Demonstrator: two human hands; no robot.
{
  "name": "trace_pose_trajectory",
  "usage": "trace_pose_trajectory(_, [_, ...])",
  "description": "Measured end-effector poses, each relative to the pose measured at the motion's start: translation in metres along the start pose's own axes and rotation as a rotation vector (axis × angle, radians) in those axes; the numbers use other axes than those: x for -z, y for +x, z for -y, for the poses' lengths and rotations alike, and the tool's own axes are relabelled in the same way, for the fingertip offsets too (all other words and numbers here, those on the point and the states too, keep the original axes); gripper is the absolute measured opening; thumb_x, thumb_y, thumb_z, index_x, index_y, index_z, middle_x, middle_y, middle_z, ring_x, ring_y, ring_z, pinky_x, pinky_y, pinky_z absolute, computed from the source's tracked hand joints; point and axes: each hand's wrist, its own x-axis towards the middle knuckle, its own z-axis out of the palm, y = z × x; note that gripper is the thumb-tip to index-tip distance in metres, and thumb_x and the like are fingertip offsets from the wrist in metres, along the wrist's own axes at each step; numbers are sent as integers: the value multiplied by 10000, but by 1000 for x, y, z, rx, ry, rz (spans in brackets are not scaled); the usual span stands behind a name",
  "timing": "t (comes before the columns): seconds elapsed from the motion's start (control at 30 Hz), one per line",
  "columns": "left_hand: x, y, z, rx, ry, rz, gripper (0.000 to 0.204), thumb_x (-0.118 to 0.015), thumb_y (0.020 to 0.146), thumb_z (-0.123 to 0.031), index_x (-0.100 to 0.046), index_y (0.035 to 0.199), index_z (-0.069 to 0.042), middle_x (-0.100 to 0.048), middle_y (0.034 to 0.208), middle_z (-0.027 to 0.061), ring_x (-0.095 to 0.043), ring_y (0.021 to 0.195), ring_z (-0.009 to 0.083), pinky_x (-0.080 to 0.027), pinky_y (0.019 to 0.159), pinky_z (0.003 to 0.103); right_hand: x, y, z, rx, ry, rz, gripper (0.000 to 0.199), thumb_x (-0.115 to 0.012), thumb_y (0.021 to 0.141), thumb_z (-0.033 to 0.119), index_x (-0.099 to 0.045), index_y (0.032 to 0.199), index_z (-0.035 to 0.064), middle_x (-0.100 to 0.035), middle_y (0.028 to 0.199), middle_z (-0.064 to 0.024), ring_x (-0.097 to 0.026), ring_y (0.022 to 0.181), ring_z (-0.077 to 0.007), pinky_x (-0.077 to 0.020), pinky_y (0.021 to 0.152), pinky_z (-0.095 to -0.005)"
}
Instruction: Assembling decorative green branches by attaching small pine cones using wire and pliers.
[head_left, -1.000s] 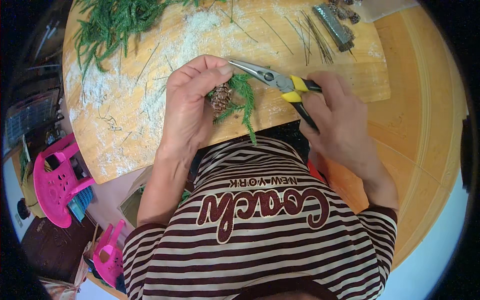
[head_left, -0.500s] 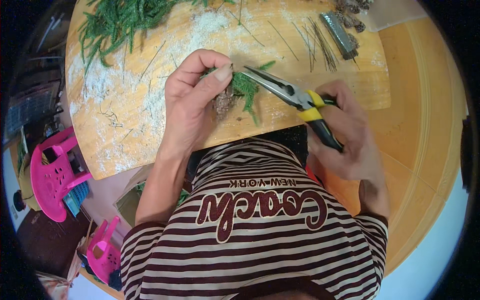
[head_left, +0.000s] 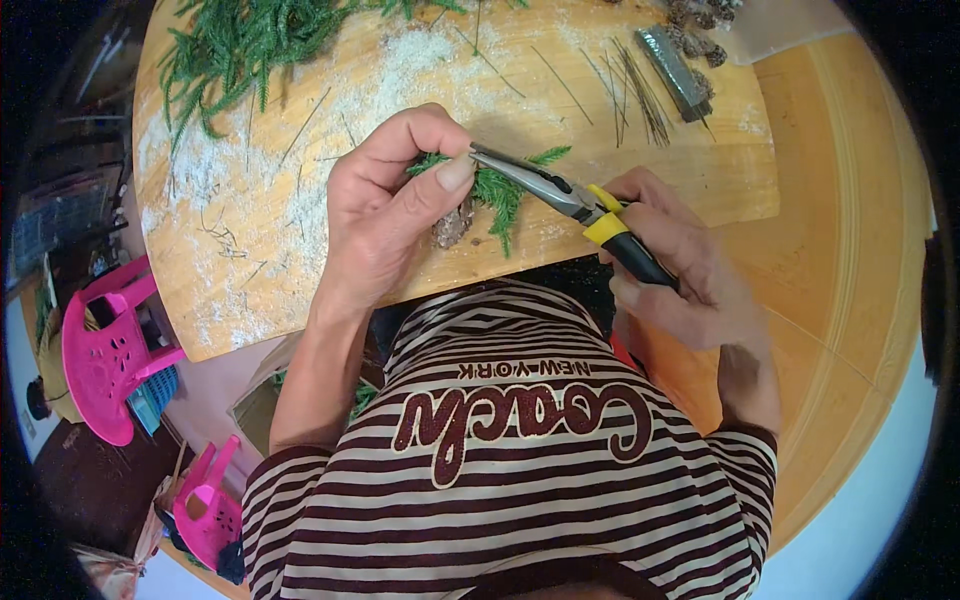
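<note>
Above the tabletop [head_left: 735,185], the springy sprig [head_left: 497,203] and pine cone [head_left: 452,228], likely light but brittle-scaled, are pinched at the top, their best hold, by the left hand [head_left: 392,190]; pliers [head_left: 548,186] are wrapped by the right hand's [head_left: 685,255] fingers, tip closure being unclear.

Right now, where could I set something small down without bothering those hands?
Probably best: the patch of wooden board between the right hand, dark wires and its right edge; the yellow table beyond looks bare too. Crowded: far left, with green sprigs; far right, with pine cones and a grey bundle.
</note>
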Motion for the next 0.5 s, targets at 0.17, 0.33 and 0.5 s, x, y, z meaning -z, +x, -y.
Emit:
trace_pose_trajectory(0.17, [1, 2, 0, -16, 41, 8, 148, -601, 816, -121, -561, 881, 7, -521, 847, 52, -453, 774, 116, -349, 717, 234, -4, -1, 0, 30, -69, -56, 288, -575, 659, 200, -528, 843, -16, -429, 962, -139, -424, 899, -250, -333, 795, -304])
trace_pose_trajectory(0.33, [3, 5, 2, -88, -9, 61, 79, -584, 850, -21, -576, 914, 25, -479, 825, 1, -435, 714, 57, -347, 627, 187, -5, -1, 2, 12, -82, -63, 286, -580, 658, 205, -525, 830, -17, -425, 946, -136, -425, 897, -250, -335, 791, -309])
trace_pose_trajectory(0.5, [0, 5, 0, -91, 51, 47, 67, -574, 857, -18, -577, 908, 26, -475, 819, 2, -433, 711, 60, -343, 627, 188, -1, -1, 1, 13, -50, -13, 295, -588, 661, 217, -526, 832, -15, -422, 936, -133, -423, 901, -248, -334, 790, -304])
